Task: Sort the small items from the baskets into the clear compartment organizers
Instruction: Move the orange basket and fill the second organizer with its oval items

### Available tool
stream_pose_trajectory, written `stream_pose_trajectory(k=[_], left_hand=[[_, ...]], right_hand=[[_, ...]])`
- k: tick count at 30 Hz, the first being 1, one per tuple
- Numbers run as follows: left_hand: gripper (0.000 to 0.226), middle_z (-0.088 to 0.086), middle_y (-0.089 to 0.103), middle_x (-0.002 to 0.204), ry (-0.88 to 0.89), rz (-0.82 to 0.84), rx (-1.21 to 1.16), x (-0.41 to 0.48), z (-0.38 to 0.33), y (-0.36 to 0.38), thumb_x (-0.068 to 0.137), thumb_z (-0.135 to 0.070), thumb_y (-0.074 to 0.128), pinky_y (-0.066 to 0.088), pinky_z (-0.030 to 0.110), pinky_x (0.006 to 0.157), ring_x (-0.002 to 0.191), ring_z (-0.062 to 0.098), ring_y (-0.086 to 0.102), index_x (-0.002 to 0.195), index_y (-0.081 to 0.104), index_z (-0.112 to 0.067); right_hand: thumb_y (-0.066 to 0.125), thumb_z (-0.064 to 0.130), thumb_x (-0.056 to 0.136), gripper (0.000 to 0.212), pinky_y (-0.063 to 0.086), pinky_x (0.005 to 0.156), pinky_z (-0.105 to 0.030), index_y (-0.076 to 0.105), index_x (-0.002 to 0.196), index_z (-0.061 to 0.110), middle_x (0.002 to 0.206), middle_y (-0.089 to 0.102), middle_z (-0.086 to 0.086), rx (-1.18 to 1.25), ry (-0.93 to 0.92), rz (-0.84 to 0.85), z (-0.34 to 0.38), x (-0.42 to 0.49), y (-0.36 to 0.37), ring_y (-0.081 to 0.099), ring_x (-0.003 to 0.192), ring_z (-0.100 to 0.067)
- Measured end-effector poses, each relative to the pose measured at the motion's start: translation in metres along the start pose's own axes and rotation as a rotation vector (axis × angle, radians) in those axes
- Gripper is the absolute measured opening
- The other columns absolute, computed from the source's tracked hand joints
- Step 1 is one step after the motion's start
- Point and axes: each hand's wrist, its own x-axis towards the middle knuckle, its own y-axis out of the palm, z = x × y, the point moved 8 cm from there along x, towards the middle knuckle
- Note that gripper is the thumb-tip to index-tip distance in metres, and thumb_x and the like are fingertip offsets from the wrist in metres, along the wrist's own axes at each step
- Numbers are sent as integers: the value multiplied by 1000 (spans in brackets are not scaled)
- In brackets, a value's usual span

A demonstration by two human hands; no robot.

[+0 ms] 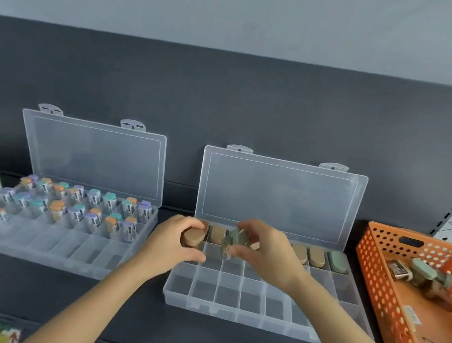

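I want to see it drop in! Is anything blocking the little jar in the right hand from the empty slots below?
Nothing visible. The right hand holds the jar over empty slots of the organizer; its lid stands open, the left hand grips a tan-capped jar beside it.

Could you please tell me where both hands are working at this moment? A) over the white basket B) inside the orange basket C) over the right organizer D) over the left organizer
C: the left hand grips a tan-capped container and the right hand pinches a clear container, both over the back row of the right organizer.
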Motion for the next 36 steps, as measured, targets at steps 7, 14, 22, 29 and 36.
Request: stream_pose_trajectory(k=[7,14,22,29,36], left_hand=[[55,-11,50,111,-13,31,-5,-1,14,5,71,-28,83,38,8,68,93,6,50,117,53,-25],[55,-12,49,112,8,45,36,3,20,8,70,-31,83,37,7,69,95,7,50,113,48,-28],[52,-19,45,118,83,188,126,3,24,12,83,-30,73,36,9,83,107,1,45,131,54,-25],[54,-11,44,131,101,180,219,0,27,13,89,-36,63,30,22,101,118,5,32,139,48,-23],[68,-13,34,135,39,181,141,-7,34,7,85,-38,69,28,20,102,121,1,29,144,38,-27]], right_hand=[[71,32,83,47,53,85,-28,53,126,23,114,62,2,-89,-7,67,5,11,29,58,96,-14],[71,33,83,48,52,87,-28,53,126,22,115,62,0,-125,-4,94,6,15,38,57,98,-16],[69,30,85,42,50,83,-25,56,123,20,110,62,0,-152,-8,148,10,15,44,58,94,-18],[69,31,84,33,40,71,-21,58,113,18,97,57,2,-225,-44,159,15,17,55,51,84,-16],[72,42,78,47,35,74,-24,57,113,15,103,50,-3,-316,-10,171,8,20,69,41,86,-16]])
